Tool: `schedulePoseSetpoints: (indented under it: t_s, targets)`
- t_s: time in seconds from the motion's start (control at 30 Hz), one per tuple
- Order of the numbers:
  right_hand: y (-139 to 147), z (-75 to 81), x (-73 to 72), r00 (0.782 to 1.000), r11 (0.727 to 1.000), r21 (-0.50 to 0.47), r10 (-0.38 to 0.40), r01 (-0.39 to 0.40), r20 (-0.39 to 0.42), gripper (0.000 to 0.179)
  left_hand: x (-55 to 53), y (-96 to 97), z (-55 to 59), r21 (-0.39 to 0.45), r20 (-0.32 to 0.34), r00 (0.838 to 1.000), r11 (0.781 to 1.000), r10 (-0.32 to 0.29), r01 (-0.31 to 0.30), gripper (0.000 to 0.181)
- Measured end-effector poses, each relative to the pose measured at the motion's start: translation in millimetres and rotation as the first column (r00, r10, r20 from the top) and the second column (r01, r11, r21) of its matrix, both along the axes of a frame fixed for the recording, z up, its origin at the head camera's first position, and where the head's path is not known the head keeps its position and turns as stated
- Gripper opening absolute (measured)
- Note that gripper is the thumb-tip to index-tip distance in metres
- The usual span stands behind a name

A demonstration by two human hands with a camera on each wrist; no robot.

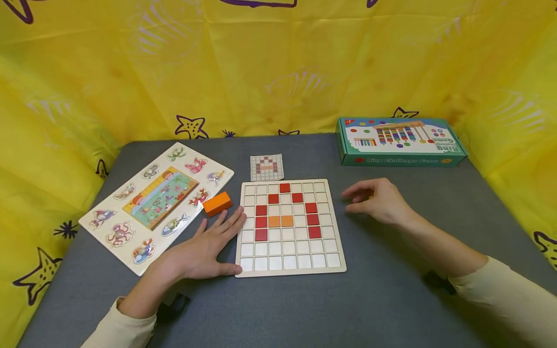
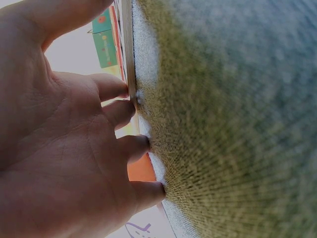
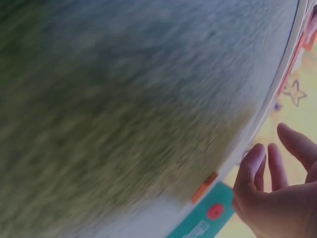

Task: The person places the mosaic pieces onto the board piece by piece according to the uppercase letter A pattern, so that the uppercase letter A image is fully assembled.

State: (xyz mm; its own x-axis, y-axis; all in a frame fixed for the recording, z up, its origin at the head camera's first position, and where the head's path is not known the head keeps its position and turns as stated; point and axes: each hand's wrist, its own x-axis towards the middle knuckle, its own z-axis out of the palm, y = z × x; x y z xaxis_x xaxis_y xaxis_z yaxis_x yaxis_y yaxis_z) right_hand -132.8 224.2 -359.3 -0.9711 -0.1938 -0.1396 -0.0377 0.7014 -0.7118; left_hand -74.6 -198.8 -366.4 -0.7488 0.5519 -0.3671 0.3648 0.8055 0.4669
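Observation:
A square wooden grid board (image 1: 303, 262) lies on the grey table, with several red tiles (image 1: 261, 235) and two orange tiles (image 1: 280, 221) in its cells. My left hand (image 1: 206, 251) lies spread at the board's left edge, thumb at the lower corner and fingertips along the side. Just beyond those fingers is an orange block (image 1: 217, 204). To the right of the board, my right hand (image 1: 376, 200) hovers with fingers loosely bent and apart, holding nothing visible. A small orange piece (image 3: 204, 187) lies on the table near it in the right wrist view, mostly hidden in the head view.
Behind the board lies a small printed card (image 1: 267, 167) with a coloured grid pattern. A wooden sea-animal puzzle (image 1: 130, 203) lies angled at the left. At the back right stands a green game box (image 1: 402, 141). Yellow patterned cloth (image 1: 243, 63) hangs around the table.

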Motion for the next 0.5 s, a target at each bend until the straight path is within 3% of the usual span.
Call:
schedulePoseSetpoints:
  t_s: [0.5]
  targets:
    - [37.7, -3.5, -4.4, 0.996, 0.994, 0.073, -0.086, 0.087, -0.011, 0.036, -1.3, 0.1, -0.3, -0.010, 0.010, 1.000, 1.000, -0.004, 0.004, 0.112]
